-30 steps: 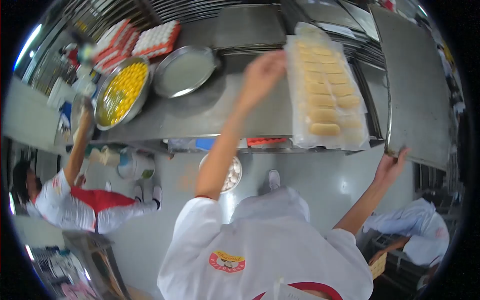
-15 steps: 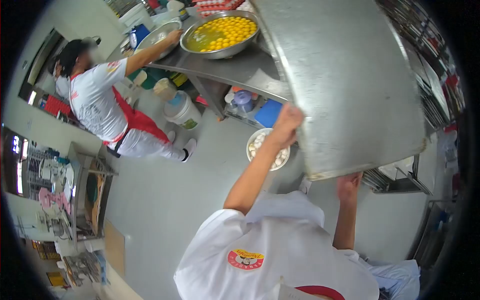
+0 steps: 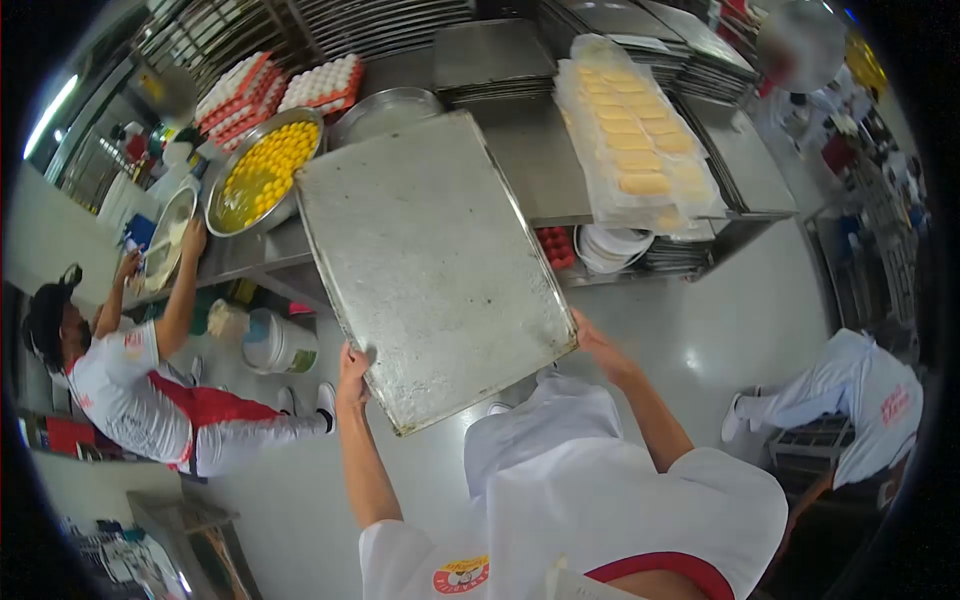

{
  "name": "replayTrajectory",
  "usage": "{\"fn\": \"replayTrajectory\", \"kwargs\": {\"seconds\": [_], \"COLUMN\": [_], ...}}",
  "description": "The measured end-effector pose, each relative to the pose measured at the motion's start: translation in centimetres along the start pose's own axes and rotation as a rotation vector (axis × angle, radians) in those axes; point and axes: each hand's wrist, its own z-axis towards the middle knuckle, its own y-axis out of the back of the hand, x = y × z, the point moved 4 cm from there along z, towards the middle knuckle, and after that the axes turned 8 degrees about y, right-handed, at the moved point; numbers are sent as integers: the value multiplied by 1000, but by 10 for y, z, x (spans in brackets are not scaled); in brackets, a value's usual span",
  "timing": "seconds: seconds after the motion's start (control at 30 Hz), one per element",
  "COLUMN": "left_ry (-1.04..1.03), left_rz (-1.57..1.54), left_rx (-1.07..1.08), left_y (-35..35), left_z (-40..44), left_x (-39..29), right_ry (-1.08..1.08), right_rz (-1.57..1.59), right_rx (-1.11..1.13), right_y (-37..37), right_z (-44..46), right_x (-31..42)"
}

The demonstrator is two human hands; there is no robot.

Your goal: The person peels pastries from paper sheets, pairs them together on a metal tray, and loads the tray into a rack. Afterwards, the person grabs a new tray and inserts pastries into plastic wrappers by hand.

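A large worn metal baking tray [image 3: 430, 270] is held out in front of me, its surface bare and its near end tilted toward my body. My left hand [image 3: 353, 374] grips the tray's left edge near the lower corner. On the opposite edge, my right hand [image 3: 592, 335] is closed around the rim. The tray's far end overlaps the steel worktable [image 3: 545, 160] in view; whether it touches the table I cannot tell. A steel bowl of cracked eggs [image 3: 268, 175] stands just beyond its far left corner.
Pale oblong pastries [image 3: 630, 130] on paper lie at the table's right, beside stacked trays [image 3: 490, 55]. Egg cartons [image 3: 320, 82] stand at the back. A co-worker [image 3: 150, 390] works at a bowl on the left; another person [image 3: 860, 400] bends at right. A white bucket [image 3: 280, 345] stands on the floor.
My view has turned right toward the worktable. The tray has swung from my upper right to in front of me, still in both hands. The pastries and the bending person have come into fuller view.
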Motion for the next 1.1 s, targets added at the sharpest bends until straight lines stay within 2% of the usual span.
{"fn": "replayTrajectory", "kwargs": {"seconds": [0.03,0.13,0.2,0.3,0.37,0.5,0.6,0.63,0.7,0.73,0.8,0.83,0.9,1.03,1.1], "left_ry": [36,103,134,154,205,298,330,291,163,160,219,219,96,107,67], "left_rz": [-4,93,160,136,159,149,165,63,-47,-54,-591,-590,-519,-369,-250], "left_rx": [33,158,159,183,99,171,66,155,333,329,468,466,208,147,88], "left_y": [11,-11,-19,-44,-42,-46,-28,-31,-52,-62,-77,-76,-61,-80,-104], "left_z": [13,38,62,83,101,134,164,171,171,163,149,143,129,103,98], "left_x": [3,17,28,29,38,63,88,92,83,78,74,76,83,96,87], "right_ry": [-4,4,-109,-23,-19,-54,-102,-104,-97,-99,-187,-188,-91,-57,-84], "right_rz": [0,73,140,234,210,116,62,65,122,116,168,170,225,237,102], "right_rx": [-23,-9,29,-83,-112,-200,-279,-265,-391,-386,-488,-486,-626,-728,-753], "right_y": [-8,-3,8,5,10,26,31,27,31,34,39,36,36,48,57], "right_z": [-1,-19,-28,-33,-33,-24,-5,1,13,23,45,54,66,87,92], "right_x": [-4,-3,-30,-29,-34,-59,-46,-40,-26,-26,-35,-36,-34,-37,-35]}}
